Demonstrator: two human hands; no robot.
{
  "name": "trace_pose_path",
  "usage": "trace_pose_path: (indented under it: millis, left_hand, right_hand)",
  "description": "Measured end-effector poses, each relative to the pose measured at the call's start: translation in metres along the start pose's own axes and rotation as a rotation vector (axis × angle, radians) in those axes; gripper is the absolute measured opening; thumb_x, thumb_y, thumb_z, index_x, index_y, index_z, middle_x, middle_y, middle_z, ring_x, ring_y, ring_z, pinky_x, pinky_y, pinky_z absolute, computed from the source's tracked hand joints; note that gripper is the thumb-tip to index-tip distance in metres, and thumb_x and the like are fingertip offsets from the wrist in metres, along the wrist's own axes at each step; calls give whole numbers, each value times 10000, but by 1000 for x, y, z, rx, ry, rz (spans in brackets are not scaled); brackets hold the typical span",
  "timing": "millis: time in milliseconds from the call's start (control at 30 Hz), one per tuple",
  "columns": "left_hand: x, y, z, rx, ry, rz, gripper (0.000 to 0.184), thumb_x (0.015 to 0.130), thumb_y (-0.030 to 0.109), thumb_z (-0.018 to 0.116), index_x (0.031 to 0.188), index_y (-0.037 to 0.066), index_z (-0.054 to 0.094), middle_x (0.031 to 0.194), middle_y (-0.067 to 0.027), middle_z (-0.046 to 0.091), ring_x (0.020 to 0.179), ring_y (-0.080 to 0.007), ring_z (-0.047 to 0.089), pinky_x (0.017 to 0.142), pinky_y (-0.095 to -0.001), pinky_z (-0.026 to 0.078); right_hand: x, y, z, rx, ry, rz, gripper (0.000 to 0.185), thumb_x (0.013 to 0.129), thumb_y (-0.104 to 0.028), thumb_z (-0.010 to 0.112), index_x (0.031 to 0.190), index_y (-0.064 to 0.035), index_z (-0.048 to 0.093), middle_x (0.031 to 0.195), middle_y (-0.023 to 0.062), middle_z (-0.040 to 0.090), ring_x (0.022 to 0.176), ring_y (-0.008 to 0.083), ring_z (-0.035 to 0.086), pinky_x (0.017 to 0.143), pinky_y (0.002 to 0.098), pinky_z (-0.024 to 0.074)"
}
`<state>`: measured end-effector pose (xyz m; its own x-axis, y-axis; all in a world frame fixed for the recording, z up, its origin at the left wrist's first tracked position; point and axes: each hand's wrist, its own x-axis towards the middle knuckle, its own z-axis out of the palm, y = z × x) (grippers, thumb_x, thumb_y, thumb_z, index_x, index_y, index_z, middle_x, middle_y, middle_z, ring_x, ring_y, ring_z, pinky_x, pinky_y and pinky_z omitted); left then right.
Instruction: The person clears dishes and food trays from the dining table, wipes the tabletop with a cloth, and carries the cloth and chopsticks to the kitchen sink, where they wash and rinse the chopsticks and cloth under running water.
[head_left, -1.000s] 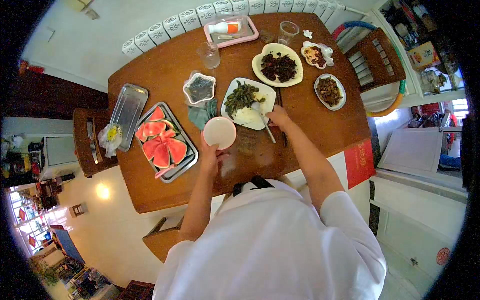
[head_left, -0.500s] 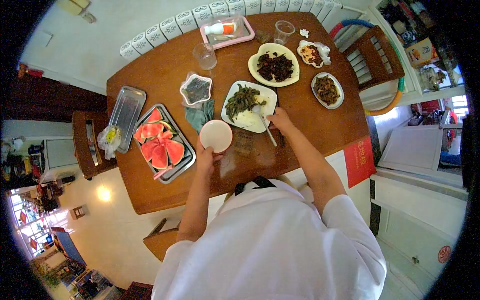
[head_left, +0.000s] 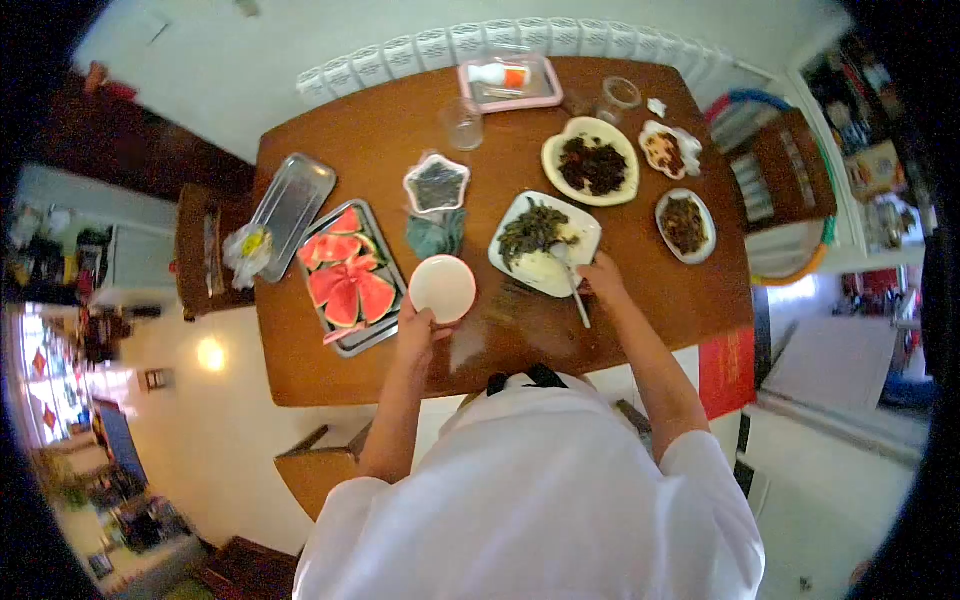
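Note:
My left hand [head_left: 418,328] grips a white bowl [head_left: 442,287] with a reddish rim, thumb over its near edge; the bowl looks bare inside. At the lower right edge of a squarish white plate [head_left: 510,262], my right hand [head_left: 602,280] has its fingers closed on the rim. Dark green cooked vegetables [head_left: 532,232] lie on the left of that plate, with pale food beside them. A spoon [head_left: 578,300] rests in the plate, its handle sticking out over the near edge, just left of my right hand.
Left of the bowl, watermelon slices [head_left: 350,285] fill a metal tray [head_left: 400,283]; another metal tray [head_left: 295,205] lies beyond. A star-shaped dish [head_left: 437,184], green cloth [head_left: 436,234], yellowish dish [head_left: 625,150], oval plate [head_left: 708,232], glass cup [head_left: 464,125] and pink-edged tray [head_left: 552,99] share the table.
The camera view has shifted, so the table and dishes appear farther right and slightly lower. My hands keep about the same places at the bowl and the plate.

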<state>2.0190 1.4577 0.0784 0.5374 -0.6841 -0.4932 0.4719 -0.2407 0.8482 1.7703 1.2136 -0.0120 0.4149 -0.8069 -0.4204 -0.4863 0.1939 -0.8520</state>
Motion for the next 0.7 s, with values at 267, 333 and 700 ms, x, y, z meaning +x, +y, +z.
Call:
trace_pose_path:
  millis: [267, 333, 700]
  left_hand:
    - [-33, 51, 3, -22, 199, 68, 630, 677, -27, 336, 1293, 95, 282, 1025, -143, 564, 660, -236, 637, 432, -267, 499]
    - [-30, 53, -1, -38, 262, 43, 633, 677, -28, 331, 1296, 90, 272, 1009, -151, 566, 637, -239, 634, 423, -263, 492]
    - [-21, 80, -34, -68, 271, 199, 556, 695, -18, 340, 1248, -19, 284, 1019, -242, 548, 683, -311, 642, 446, -273, 539]
  right_hand:
    - [-24, -60, -14, 139, -124, 51, 250, 803, -111, 548, 1035, -40, 486, 858, 82, 585, 712, 175, 586, 547, 310, 492]
    - [-20, -64, -15, 116, -116, 46, 249, 802, -109, 548, 1033, -42, 484, 833, 76, 587, 676, 165, 585, 541, 303, 488]
    - [-2, -111, 19, 243, -319, -70, 252, 780, -143, 556, 1007, -51, 494, 840, 57, 584, 639, 135, 570, 518, 274, 477]
